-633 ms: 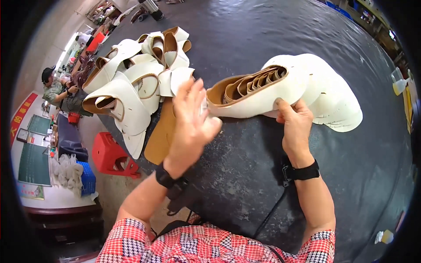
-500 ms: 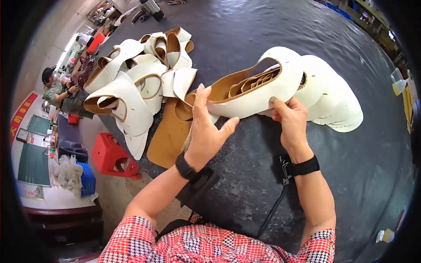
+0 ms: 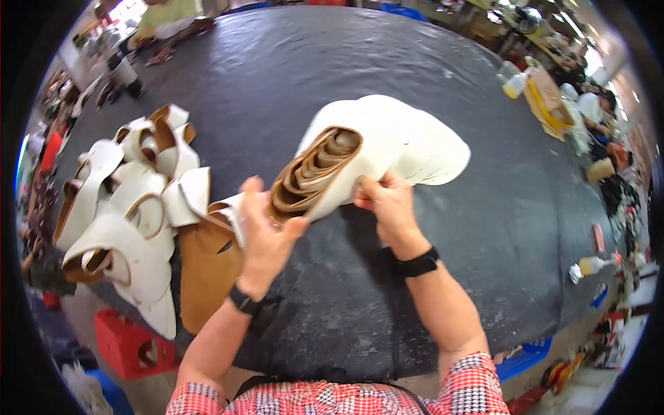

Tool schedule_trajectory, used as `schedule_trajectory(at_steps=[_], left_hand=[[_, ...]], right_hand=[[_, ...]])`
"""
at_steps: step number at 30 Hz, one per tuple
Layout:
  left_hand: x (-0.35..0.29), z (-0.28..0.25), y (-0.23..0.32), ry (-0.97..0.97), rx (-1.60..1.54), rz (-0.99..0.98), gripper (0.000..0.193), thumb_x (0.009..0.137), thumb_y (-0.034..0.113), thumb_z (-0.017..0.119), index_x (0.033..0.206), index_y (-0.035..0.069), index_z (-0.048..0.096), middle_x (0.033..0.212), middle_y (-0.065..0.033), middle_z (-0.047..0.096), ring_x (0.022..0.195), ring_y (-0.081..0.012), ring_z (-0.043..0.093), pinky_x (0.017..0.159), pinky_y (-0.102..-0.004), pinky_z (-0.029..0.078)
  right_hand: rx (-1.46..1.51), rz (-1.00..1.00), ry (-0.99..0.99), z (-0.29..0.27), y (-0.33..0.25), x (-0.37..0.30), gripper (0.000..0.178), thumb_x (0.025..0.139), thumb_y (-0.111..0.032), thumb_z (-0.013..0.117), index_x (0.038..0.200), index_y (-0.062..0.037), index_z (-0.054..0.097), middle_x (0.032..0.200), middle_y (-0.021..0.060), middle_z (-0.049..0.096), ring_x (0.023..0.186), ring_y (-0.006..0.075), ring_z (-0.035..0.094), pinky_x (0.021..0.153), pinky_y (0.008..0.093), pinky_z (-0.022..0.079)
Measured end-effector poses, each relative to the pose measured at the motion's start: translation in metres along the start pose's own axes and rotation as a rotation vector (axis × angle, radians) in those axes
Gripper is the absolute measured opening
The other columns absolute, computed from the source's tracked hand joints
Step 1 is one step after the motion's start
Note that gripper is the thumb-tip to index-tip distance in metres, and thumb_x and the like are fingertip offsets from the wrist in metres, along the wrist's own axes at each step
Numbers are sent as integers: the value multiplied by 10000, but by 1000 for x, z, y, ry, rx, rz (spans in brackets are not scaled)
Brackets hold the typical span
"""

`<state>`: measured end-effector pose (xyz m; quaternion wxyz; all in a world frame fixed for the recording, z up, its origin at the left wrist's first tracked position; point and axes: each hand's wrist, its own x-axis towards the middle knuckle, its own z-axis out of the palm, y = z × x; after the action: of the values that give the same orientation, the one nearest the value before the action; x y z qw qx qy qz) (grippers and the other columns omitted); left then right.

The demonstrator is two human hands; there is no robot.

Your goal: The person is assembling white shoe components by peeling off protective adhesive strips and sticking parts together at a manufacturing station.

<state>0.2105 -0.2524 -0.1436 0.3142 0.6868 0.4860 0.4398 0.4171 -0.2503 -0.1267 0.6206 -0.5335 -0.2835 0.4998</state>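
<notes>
A nested stack of white leather pieces with tan insides [image 3: 408,145], looking like shoe uppers, lies slanted across the middle of the dark table. My right hand [image 3: 393,207] pinches the near edge of the outer piece, its fingers partly hidden. At the stack's left end is my left hand [image 3: 265,235], thumb and fingers spread apart beside the rolled tan layers. Left of that hand lies a loose heap of similar white pieces [image 3: 142,194]. A flat tan piece [image 3: 207,270] lies between the heap and my left wrist.
The dark covered table [image 3: 443,277] spreads around the stack. A red stool [image 3: 128,346] stands below its left edge, and a blue basket [image 3: 526,356] below its near right edge. On the right lie a small bottle [image 3: 591,266] and a yellow box [image 3: 550,104]. People sit beyond the far edges.
The view has swung to the right. The stack's open end has turned toward me, showing more nested tan layers. My left hand has come against that end; my right still grips the edge.
</notes>
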Motion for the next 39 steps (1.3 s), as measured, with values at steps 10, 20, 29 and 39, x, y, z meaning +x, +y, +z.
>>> schedule_trajectory(at_steps=[10,20,29,39], left_hand=[[37,3,-15,-168,-187,-163,880,648,-80,663,1353,35,150,1194,-149,475,1079,-231,489,951,-318,365],[39,61,26,-453,-196,-69,819,681,-54,669,1331,99,194,1201,-169,512,1070,-244,539,898,-317,428],[7,152,84,-630,-280,138,849,672,-41,689,1329,109,173,1302,-179,414,1186,-257,437,966,-335,372],[-15,49,219,-703,-897,-24,910,612,195,791,1310,22,232,1136,-148,539,970,-253,585,860,-352,458]], right_hand=[[-99,151,-61,-22,7,9,75,775,-107,625,833,-62,611,714,2,594,591,72,527,555,193,453],[-46,213,-8,-103,-13,-2,85,808,-111,619,842,-45,577,719,7,576,589,70,521,575,209,472],[-253,153,249,-204,-43,-32,103,815,-71,592,886,-25,534,788,40,575,640,98,544,592,234,484],[73,-842,196,-137,-215,-216,104,796,43,536,855,-21,478,650,65,489,467,124,438,453,250,414]])
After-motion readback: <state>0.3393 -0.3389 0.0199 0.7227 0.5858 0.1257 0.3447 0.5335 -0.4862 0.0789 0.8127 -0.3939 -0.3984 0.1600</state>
